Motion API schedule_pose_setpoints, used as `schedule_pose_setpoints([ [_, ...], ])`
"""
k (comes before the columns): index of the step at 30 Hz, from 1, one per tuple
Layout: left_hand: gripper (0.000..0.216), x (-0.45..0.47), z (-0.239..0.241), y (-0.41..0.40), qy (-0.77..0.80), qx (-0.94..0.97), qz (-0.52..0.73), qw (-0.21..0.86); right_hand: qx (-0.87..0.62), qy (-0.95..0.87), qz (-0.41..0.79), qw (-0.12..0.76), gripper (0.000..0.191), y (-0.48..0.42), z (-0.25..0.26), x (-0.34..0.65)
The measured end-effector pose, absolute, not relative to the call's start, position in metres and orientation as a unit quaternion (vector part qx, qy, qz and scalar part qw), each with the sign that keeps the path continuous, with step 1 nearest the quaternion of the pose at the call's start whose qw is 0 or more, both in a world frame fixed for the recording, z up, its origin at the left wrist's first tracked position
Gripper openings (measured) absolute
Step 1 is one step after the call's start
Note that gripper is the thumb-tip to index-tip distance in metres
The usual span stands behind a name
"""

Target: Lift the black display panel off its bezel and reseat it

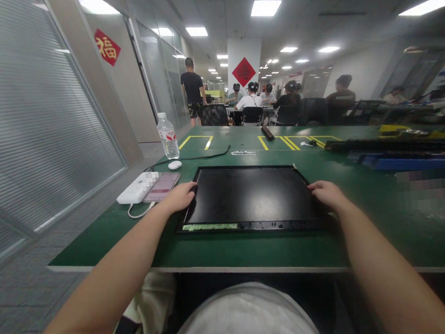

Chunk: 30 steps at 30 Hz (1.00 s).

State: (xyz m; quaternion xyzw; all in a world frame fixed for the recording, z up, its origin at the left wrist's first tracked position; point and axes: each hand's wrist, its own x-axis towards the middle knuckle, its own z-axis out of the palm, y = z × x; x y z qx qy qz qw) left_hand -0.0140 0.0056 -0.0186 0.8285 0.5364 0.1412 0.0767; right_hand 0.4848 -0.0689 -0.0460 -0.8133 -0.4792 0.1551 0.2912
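White power bank (pixel 133 189) and phone (pixel 162 187) placed at left on green table (pixel 222 253), cable looped in front. Bottle (pixel 168 138) stood behind, small white case (pixel 174 165) set near it. Panel's left edge gripped by left hand (pixel 181 197), partly closed, thumb on top. Black panel (pixel 252 195) held between both hands; full contact with table can't be told. Right edge pinched by right hand (pixel 328 195), fingers partly hidden. Blue object (pixel 401 160) seen far right, blurred.

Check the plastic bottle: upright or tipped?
Upright: the bottle stands with its base on the green table, white cap uppermost. Cannot tell how full it is.
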Motion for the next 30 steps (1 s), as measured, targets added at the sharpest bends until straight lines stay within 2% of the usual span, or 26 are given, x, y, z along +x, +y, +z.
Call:
schedule_pose_setpoints([
  [6, 0.046, -0.017, -0.024, 0.012, 0.553, 0.809, 0.172, 0.1, -0.81, -0.485, 0.154, 0.293, 0.035, -0.069, -0.047, 0.486],
  [16, 0.05, -0.01, -0.026, 0.012, 0.58, 0.742, 0.275, 0.194, -0.817, -0.49, 0.131, 0.274, 0.035, -0.069, -0.045, 0.481],
  [23, 0.051, -0.007, -0.013, 0.002, 0.506, 0.675, 0.388, 0.373, -0.819, -0.487, 0.126, 0.277, 0.034, -0.067, -0.047, 0.482],
  [30, 0.045, 0.001, -0.009, 0.0, 0.487, 0.49, 0.506, 0.517, -0.829, -0.488, 0.108, 0.252, 0.036, -0.069, -0.043, 0.477],
])
